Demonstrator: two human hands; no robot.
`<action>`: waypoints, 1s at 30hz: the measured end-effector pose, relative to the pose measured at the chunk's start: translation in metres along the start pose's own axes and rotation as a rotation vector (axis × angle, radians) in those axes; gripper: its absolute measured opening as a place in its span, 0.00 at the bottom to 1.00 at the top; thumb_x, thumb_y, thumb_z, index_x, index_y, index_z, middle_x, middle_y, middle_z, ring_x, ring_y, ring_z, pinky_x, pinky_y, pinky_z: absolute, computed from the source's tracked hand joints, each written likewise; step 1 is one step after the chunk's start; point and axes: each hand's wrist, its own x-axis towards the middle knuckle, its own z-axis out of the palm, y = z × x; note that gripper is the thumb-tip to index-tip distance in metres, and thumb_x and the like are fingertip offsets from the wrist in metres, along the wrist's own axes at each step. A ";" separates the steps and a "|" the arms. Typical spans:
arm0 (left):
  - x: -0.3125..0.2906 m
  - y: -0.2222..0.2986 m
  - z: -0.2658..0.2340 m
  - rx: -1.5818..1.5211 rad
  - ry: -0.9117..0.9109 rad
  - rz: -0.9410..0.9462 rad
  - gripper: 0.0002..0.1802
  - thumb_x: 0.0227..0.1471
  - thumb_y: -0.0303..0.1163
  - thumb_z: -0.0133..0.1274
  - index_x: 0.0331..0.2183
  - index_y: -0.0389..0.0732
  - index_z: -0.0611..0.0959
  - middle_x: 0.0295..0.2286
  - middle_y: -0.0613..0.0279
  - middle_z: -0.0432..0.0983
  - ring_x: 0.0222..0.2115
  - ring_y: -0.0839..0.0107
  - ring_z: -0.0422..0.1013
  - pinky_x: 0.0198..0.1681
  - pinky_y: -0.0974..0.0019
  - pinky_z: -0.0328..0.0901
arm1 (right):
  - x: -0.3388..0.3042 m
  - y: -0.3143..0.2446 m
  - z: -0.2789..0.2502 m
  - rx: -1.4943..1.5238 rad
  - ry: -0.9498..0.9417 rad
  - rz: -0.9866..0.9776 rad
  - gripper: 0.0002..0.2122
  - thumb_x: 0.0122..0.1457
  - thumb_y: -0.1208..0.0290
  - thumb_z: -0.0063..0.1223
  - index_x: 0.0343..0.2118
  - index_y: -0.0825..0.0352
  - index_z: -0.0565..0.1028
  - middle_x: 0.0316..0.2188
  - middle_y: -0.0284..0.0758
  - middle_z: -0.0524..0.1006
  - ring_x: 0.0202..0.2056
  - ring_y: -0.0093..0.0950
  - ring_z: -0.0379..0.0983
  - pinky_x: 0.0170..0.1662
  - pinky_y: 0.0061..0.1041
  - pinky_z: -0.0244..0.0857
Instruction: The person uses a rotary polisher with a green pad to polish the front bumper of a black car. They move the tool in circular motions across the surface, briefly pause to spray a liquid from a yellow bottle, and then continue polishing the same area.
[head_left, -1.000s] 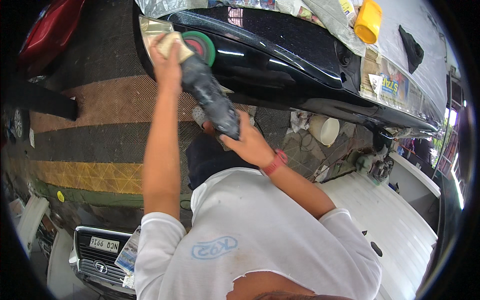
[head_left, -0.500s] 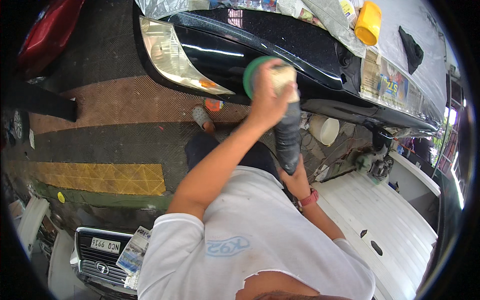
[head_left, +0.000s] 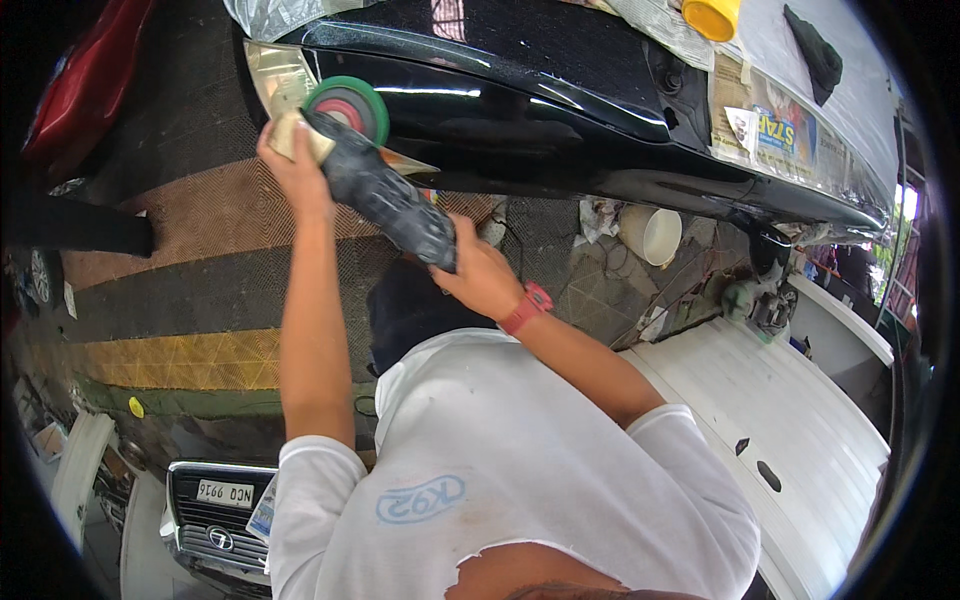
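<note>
A car polisher (head_left: 385, 190) with a black-wrapped body and a round green-and-grey pad is in both my hands. My left hand (head_left: 298, 165) is closed round its pale head end. At the rear end of the body, my right hand (head_left: 485, 268) grips the handle; a red watch is on that wrist. The polisher's pad (head_left: 352, 108) is at the black car's glossy front fender (head_left: 450, 105), beside the headlight (head_left: 280, 75). Much of the headlight is hidden behind the polisher and pad.
Newspaper (head_left: 760, 125) and plastic sheeting cover part of the car, with a yellow container (head_left: 712, 16) and a dark cloth (head_left: 812, 55) on top. A white bucket (head_left: 650, 235) stands below. A large white panel (head_left: 745, 410) lies to the right; a car grille (head_left: 225, 510) is lower left.
The polisher has moved left along the fender to the headlight, and its body now slants down to the right. Both hands have moved left with it, still holding on.
</note>
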 end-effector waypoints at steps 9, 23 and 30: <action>-0.220 0.026 0.137 -0.132 -0.625 -0.034 0.37 0.60 0.31 0.63 0.63 0.40 0.62 0.57 0.52 0.66 0.59 0.64 0.66 0.64 0.57 0.63 | -0.148 0.183 -0.065 0.035 0.278 0.216 0.29 0.48 0.74 0.68 0.55 0.72 0.72 0.42 0.55 0.83 0.46 0.51 0.83 0.50 0.42 0.75; -0.116 -0.036 -0.007 -0.259 0.222 -0.233 0.20 0.65 0.39 0.60 0.54 0.45 0.74 0.47 0.63 0.72 0.47 0.69 0.72 0.53 0.62 0.71 | -0.005 0.146 0.022 -0.257 0.150 -0.085 0.31 0.50 0.69 0.72 0.56 0.64 0.69 0.41 0.51 0.83 0.43 0.53 0.81 0.45 0.49 0.74; -0.191 -0.042 0.055 -0.276 0.165 -0.224 0.20 0.65 0.38 0.60 0.54 0.47 0.73 0.46 0.64 0.71 0.48 0.71 0.69 0.54 0.62 0.69 | -0.049 0.200 -0.046 -0.330 0.167 -0.064 0.33 0.49 0.71 0.71 0.59 0.63 0.68 0.41 0.50 0.83 0.44 0.53 0.81 0.45 0.48 0.74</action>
